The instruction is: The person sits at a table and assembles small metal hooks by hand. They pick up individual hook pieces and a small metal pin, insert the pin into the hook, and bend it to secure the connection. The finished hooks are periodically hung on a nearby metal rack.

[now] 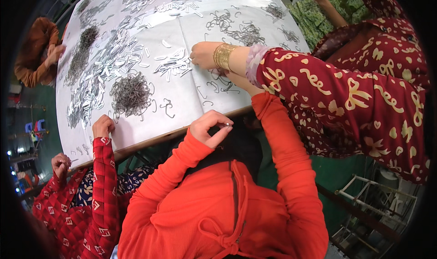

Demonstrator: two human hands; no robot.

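My left hand (208, 128) is closed in a pinch at the table's near edge. Between thumb and fingertip shows a small shiny metal piece (228, 124), too small to name. My right hand (239, 80) reaches over the table among loose wire hooks (223, 87); a co-worker's arm covers its fingers. That co-worker's hand (205, 55), with gold bangles at the wrist, lies just beyond, beside a small heap of white strips (174, 67). Left of these sits a dense pile of dark wire hooks (131, 94).
The white-covered table (182, 97) also bears a long spread of white strips (107, 67) and more hooks (239, 29). A co-worker's patterned dark red sleeve (314, 83) crosses on the right. Another person's hand (104, 126) rests at the left edge. A metal rack (378, 195) stands lower right.
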